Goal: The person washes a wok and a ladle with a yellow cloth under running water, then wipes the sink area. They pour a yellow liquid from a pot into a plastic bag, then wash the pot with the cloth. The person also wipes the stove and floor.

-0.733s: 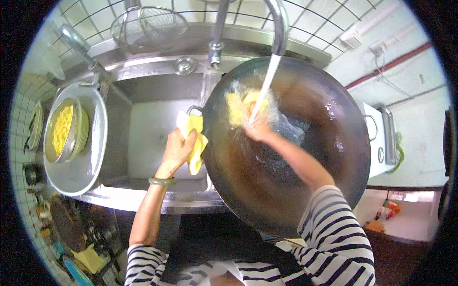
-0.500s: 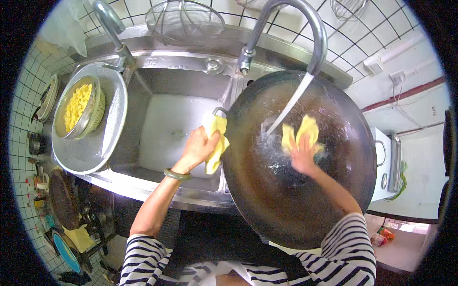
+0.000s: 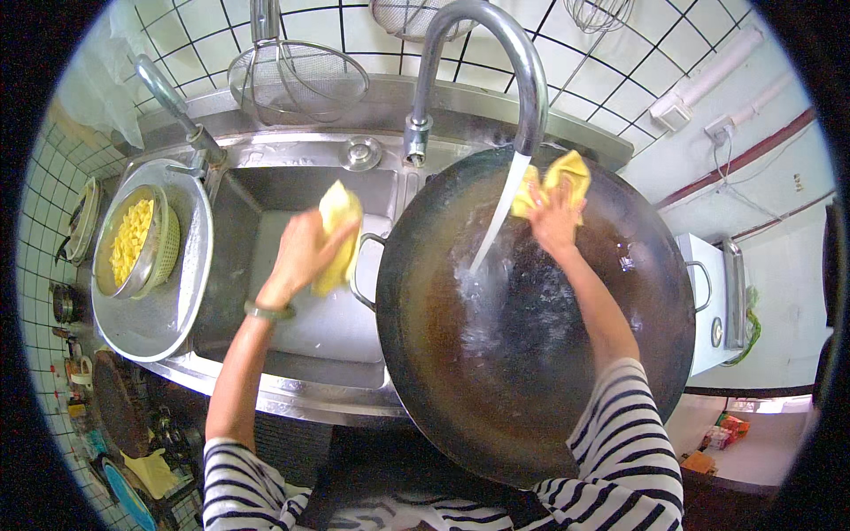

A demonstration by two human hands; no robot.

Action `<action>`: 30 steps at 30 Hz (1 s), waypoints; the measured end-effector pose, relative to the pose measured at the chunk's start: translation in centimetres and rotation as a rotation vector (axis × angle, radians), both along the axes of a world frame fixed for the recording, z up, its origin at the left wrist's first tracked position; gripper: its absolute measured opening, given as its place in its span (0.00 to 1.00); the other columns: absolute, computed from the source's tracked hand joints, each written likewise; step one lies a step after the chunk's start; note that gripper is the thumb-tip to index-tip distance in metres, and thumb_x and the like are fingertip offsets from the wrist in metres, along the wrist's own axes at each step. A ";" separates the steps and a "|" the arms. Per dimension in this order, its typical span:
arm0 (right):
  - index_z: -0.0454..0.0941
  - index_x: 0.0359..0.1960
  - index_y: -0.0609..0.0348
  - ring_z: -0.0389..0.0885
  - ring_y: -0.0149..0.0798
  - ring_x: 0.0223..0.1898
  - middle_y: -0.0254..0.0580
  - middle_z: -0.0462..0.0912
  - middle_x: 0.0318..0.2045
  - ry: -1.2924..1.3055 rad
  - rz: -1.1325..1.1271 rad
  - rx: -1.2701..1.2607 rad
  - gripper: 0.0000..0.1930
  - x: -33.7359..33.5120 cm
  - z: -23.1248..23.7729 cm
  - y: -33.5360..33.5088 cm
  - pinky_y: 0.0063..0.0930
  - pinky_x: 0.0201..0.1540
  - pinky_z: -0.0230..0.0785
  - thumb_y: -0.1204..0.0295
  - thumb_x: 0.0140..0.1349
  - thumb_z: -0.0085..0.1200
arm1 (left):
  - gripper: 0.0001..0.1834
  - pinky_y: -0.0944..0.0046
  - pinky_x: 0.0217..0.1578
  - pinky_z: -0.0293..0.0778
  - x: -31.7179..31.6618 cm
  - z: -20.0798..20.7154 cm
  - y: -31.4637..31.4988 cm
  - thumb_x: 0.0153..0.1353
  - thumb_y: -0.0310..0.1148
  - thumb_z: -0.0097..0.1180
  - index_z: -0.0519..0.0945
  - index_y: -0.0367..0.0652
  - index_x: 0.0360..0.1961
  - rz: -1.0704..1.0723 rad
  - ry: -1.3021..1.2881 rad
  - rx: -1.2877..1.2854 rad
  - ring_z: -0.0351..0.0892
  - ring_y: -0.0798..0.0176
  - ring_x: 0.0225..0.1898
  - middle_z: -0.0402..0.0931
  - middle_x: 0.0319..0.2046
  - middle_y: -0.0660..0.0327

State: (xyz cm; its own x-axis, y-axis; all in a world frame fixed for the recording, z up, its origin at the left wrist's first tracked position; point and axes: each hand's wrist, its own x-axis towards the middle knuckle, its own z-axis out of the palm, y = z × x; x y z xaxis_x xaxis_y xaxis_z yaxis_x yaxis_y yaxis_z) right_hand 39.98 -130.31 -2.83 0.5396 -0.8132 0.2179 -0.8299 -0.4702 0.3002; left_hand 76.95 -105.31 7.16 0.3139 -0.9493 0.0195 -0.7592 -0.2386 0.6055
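Observation:
A large dark wok rests at the right of the sink, its left loop handle bare. My left hand is closed around a folded yellow cloth, over the sink basin and apart from that handle. With fingers over a second yellow cloth, my right hand presses it to the wok's far inner wall. Water runs from the curved faucet into the wok and splashes at its middle. My palm hides part of the right cloth.
Left of the wok is the steel sink, with some whitish water at its bottom. A metal basin on its left side holds a strainer of yellow pieces. A mesh skimmer hangs behind; a second faucet stands at the far left.
My left hand has come away from the wok's left handle, moving left with its cloth. My right hand has wiped from the wok's middle up to its far wall. The view has shifted slightly.

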 end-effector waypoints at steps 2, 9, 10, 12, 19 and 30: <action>0.51 0.69 0.43 0.45 0.63 0.68 0.56 0.61 0.60 0.062 -0.133 -0.020 0.35 -3.8 -1.0 2.4 0.72 0.61 0.39 0.63 0.59 0.49 | 0.19 0.57 0.35 0.74 0.0 -0.2 -4.2 0.57 0.43 0.59 0.79 0.38 0.40 -0.042 -0.187 -0.259 0.79 0.46 0.36 0.79 0.35 0.49; 0.74 0.46 0.54 0.75 0.52 0.46 0.51 0.75 0.41 -0.217 0.311 0.404 0.15 -6.1 -2.5 11.9 0.50 0.48 0.68 0.72 0.56 0.46 | 0.26 0.55 0.35 0.68 -3.7 -2.9 -13.8 0.44 0.33 0.63 0.69 0.49 0.46 -0.310 -0.731 -0.451 0.76 0.57 0.36 0.70 0.36 0.61; 0.75 0.43 0.54 0.76 0.51 0.43 0.48 0.76 0.39 -0.287 0.257 0.422 0.13 -6.0 -1.6 10.9 0.47 0.44 0.71 0.73 0.55 0.47 | 0.26 0.55 0.35 0.69 -4.1 -3.2 -14.6 0.44 0.33 0.63 0.68 0.49 0.46 -0.312 -0.757 -0.458 0.76 0.57 0.35 0.70 0.36 0.60; 0.78 0.37 0.52 0.79 0.50 0.38 0.43 0.77 0.36 -0.363 0.150 0.305 0.11 -6.4 0.5 7.3 0.41 0.37 0.75 0.77 0.51 0.49 | 0.28 0.53 0.35 0.70 -4.6 -3.8 -15.7 0.44 0.35 0.63 0.67 0.48 0.48 -0.294 -0.841 -0.369 0.76 0.54 0.37 0.69 0.41 0.59; 0.60 0.62 0.48 0.60 0.55 0.58 0.52 0.61 0.59 0.031 -0.143 0.030 0.31 -6.2 -2.9 10.2 0.52 0.50 0.59 0.68 0.54 0.50 | 0.26 0.54 0.36 0.71 -3.4 -4.9 -16.7 0.44 0.32 0.62 0.67 0.46 0.47 -0.375 -0.931 -0.471 0.75 0.54 0.36 0.69 0.41 0.59; 0.70 0.51 0.63 0.78 0.41 0.48 0.50 0.79 0.45 -1.108 0.402 1.035 0.22 12.7 8.3 19.5 0.32 0.52 0.68 0.68 0.55 0.56 | 0.23 0.63 0.35 0.77 2.3 2.4 -6.1 0.56 0.46 0.59 0.78 0.35 0.43 -0.042 0.634 -0.167 0.82 0.62 0.35 0.81 0.35 0.55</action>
